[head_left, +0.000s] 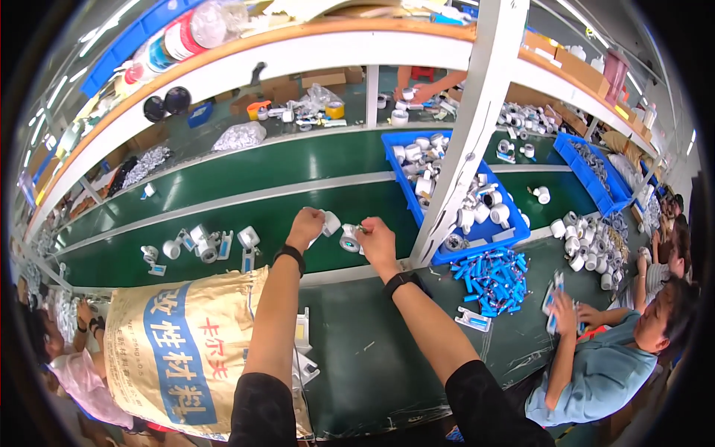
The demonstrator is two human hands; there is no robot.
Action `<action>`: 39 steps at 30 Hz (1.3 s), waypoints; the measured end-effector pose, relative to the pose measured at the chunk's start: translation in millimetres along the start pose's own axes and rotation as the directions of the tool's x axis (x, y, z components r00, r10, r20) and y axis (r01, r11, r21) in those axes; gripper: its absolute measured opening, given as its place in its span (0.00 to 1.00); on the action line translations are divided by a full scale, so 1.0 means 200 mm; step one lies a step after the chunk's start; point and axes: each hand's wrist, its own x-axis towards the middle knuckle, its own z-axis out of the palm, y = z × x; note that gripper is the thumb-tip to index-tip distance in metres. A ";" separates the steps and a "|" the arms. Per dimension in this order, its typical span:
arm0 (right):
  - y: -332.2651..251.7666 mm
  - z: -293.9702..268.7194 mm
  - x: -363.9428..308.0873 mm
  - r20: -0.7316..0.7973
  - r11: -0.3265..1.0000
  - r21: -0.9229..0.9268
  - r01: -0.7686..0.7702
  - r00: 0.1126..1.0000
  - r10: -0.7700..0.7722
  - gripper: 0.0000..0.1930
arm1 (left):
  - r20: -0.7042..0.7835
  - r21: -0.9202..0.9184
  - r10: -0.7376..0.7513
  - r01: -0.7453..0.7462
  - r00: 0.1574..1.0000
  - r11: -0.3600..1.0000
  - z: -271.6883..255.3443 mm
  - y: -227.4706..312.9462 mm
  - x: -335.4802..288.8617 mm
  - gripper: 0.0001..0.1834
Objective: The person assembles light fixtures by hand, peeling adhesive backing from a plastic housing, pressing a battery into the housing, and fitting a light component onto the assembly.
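Both my arms reach out over the green conveyor belt (pixel 305 257). My left hand (pixel 305 227) is closed on a white rounded plastic part (pixel 331 224). Close beside it, my right hand (pixel 378 243) pinches a white round housing (pixel 348 239), whose open end shows a grey ring and a dark inside. A small gap separates the two pieces. Exactly how the right fingertips grip the housing is too small to make out. Left of my hands, several similar white housings (pixel 199 240) with flat light-blue and white pieces attached lie on the belt.
A blue crate (pixel 477 249) of white housings stands right, behind a white post (pixel 465 134). Blue cylindrical batteries (pixel 491 281) are heaped before it. A large printed sack (pixel 126 335) lies near left. A co-worker (pixel 603 357) handles flat pieces at right. A shelf (pixel 335 48) crosses above.
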 end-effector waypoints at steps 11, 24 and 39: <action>0.09 0.05 0.02 0.051 0.996 0.085 -0.034 0.998 0.030 0.09 | -0.039 -0.037 -0.042 0.040 0.998 0.998 0.00 -0.10 -0.02 0.16; 0.05 0.16 -0.02 0.043 0.994 0.113 -0.003 0.999 -0.002 0.09 | -0.137 -0.012 -0.156 0.155 0.978 0.988 -0.09 -0.16 -0.03 0.14; -0.05 0.21 -0.02 0.076 0.994 0.109 0.012 0.997 -0.020 0.09 | -0.212 -0.100 -0.214 0.197 0.953 0.975 -0.16 -0.25 -0.02 0.15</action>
